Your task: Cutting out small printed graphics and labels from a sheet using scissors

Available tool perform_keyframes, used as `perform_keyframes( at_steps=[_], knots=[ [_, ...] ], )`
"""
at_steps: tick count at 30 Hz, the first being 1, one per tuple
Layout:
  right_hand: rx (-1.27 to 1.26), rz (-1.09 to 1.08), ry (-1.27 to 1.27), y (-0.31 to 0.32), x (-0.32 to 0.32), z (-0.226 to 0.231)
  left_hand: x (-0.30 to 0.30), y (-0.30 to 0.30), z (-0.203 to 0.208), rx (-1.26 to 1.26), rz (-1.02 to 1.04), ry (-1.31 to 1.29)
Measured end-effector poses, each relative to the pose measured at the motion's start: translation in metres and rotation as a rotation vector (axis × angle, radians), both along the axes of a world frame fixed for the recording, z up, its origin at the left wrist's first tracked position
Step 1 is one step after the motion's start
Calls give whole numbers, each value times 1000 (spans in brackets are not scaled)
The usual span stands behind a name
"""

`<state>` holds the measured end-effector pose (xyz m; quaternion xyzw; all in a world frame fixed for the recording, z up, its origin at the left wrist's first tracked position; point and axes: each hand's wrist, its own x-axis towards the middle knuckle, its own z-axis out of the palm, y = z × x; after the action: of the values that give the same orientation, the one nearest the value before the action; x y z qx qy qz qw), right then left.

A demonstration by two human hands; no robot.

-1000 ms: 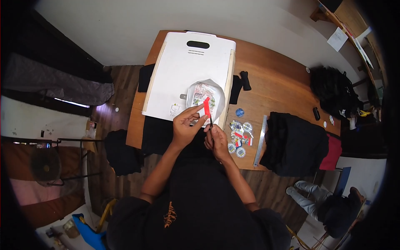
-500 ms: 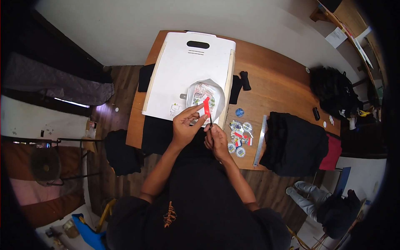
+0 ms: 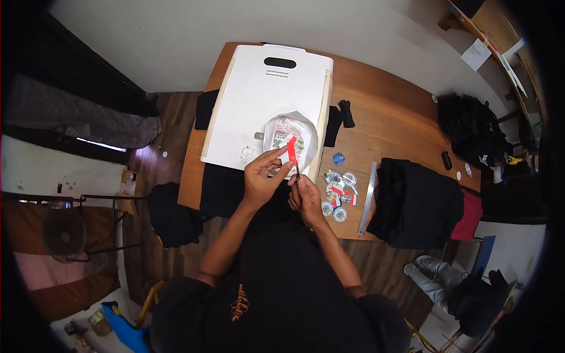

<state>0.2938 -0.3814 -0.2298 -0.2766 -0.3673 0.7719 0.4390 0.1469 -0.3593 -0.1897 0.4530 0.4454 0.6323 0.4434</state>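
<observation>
Mid-frame, we see the red-and-white strip (image 3: 292, 151), long axis running up-down, pinched in our left hand (image 3: 260, 181); our right hand (image 3: 305, 197) (lower right) grips a slim dark tool (image 3: 298, 169) near the strip's lower end.

Pale wall (image 3: 182, 41), brown table (image 3: 388, 112), plank floor (image 3: 176, 129), probably wood.

Head-worn fisheye looks down, fairly near, on left hand (image 3: 263, 179), right hand (image 3: 307, 202), table (image 3: 388, 117).

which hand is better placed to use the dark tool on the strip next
Probably the right hand: it holds the tool, its tip by the strip, which the left hand pinches.
</observation>
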Motion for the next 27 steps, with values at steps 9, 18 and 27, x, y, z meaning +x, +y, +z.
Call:
perform_keyframes(
  at_steps=[9, 18, 27],
  knots=[
    [-16, -11, 2, 0, 0, -2, -1, -1, -2, 1, -5, -9],
    [-30, 16, 4, -1, 1, -1, -1, 0, 2, -16, -16, -33],
    [-12, 17, 7, 0, 2, -3, -2, -1, 1, -22, -29, -25]
  ],
)
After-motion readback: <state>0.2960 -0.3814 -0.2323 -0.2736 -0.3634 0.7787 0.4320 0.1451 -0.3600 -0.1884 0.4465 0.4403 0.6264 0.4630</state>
